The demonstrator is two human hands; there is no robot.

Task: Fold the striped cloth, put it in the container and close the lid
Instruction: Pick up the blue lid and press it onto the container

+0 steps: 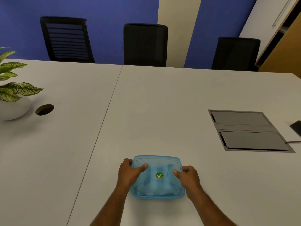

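Note:
A blue translucent container (157, 191) sits on the white table near the front edge, with its blue lid (156, 162) on top. A round green and yellow sticker (159, 175) marks the lid's middle. My left hand (129, 172) grips the container's left side, thumb pressed on the lid. My right hand (189, 176) grips the right side, thumb also on the lid. Pale shapes show faintly through the plastic; I cannot tell whether they are the striped cloth.
A potted plant in a white pot (13, 108) stands at the far left beside a round cable hole (44, 109). A grey cable hatch (247, 130) is set into the table (162, 103) at right, with a dark device (296, 128) at the edge. Three black chairs (145, 44) line the far side.

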